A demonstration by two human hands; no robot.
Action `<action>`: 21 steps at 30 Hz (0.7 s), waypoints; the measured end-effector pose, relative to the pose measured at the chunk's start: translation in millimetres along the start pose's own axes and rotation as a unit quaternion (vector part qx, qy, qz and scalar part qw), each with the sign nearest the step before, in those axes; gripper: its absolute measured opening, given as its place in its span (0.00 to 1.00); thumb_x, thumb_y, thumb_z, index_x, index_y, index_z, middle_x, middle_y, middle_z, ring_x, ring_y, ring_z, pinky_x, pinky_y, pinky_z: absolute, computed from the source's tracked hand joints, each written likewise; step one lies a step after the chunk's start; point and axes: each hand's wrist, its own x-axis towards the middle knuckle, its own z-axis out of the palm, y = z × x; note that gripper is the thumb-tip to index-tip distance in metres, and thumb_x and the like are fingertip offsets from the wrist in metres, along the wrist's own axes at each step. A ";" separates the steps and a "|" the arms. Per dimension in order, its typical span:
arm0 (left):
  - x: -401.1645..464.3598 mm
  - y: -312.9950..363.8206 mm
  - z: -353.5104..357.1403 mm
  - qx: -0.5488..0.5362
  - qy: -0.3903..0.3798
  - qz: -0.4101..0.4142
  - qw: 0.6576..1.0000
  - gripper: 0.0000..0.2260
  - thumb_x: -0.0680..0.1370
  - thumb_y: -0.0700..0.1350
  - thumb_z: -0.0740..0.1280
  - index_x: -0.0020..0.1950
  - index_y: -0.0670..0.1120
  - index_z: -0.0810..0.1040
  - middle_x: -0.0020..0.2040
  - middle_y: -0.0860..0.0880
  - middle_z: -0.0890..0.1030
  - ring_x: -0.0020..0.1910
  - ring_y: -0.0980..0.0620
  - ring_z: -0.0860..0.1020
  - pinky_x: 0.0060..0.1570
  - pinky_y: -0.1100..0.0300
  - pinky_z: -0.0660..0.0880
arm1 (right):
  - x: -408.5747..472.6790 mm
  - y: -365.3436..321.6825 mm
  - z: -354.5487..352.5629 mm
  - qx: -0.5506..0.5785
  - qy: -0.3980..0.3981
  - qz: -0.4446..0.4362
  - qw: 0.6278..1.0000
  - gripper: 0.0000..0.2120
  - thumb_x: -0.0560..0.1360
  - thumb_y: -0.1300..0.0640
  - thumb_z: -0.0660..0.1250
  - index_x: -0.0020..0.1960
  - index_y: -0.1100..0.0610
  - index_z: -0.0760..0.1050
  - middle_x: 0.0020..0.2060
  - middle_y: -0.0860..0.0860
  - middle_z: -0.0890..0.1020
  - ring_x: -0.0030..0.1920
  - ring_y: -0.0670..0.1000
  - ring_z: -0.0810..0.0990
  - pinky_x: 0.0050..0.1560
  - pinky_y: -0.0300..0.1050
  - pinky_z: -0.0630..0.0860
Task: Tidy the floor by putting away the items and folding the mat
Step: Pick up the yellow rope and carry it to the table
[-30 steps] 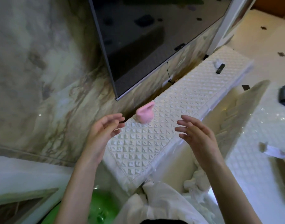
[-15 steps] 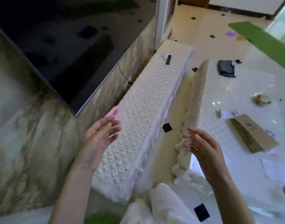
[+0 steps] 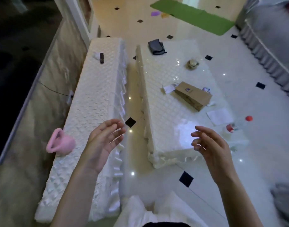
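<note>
**Both hands empty above the floor, mat far off**

Left hand is raised palm-in, fingers loosely curved and spread, gripping nothing. Right hand mirrors it, fingers relaxed and apart, also empty. Neither hand touches anything.

Landmark: the low table between the hands, draped in a white quilted cover under glossy clear plastic, frilled hem at its near end. Left hand hovers left of the table's near corner; right hand hovers over its near right part.

The green mat lies flat on the floor well beyond the table's far end, well apart from both hands; fuzzy texture, long rectangle.

On the table: brown cardboard box lying flat mid-top, white paper sheet at the right edge, clear bottle with red cap on its side near the right hand, dark folded cloth at the far end, small round beige item, unclear what.

Left of the table, across a floor gap: long bench with white diamond-quilted cover, carrying a pink rounded pot just left of the left hand and a black remote at the far end. Floor is shiny white tile with black diamond insets.
</note>
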 end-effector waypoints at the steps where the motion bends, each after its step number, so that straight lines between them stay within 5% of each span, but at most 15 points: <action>1: 3.6 -5.2 19.2 0.005 -0.015 -0.005 1.000 0.10 0.70 0.40 0.64 0.50 0.43 0.78 0.42 0.49 0.83 0.42 0.53 0.82 0.42 0.63 0.79 | -2.4 -4.9 -21.6 0.003 0.025 -0.001 1.000 0.11 0.78 0.65 0.59 0.51 0.57 0.79 0.40 0.52 0.82 0.36 0.49 0.78 0.37 0.37 0.74; 11: 30.7 -81.5 229.0 0.051 -0.212 -0.048 0.975 0.15 0.64 0.49 0.73 0.47 0.46 0.77 0.43 0.49 0.83 0.44 0.52 0.82 0.44 0.62 0.79 | -36.1 -47.3 -196.4 0.064 0.248 -0.046 0.965 0.07 0.72 0.58 0.65 0.49 0.56 0.80 0.40 0.52 0.82 0.38 0.49 0.80 0.37 0.37 0.75; 13: 33.9 -95.3 263.7 0.075 -0.242 -0.055 0.966 0.05 0.73 0.43 0.66 0.47 0.46 0.76 0.42 0.50 0.83 0.43 0.52 0.82 0.45 0.62 0.79 | -45.1 -51.5 -220.1 0.068 0.282 -0.054 0.956 0.08 0.75 0.61 0.62 0.50 0.57 0.79 0.39 0.51 0.82 0.38 0.49 0.79 0.38 0.37 0.75; 21: 44.9 -131.1 390.5 0.128 -0.356 -0.104 0.920 0.05 0.75 0.39 0.62 0.46 0.45 0.77 0.40 0.50 0.83 0.40 0.53 0.82 0.42 0.63 0.79 | -61.0 -65.8 -283.3 0.121 0.423 -0.085 0.894 0.10 0.78 0.65 0.59 0.51 0.58 0.78 0.40 0.52 0.82 0.38 0.49 0.80 0.38 0.36 0.76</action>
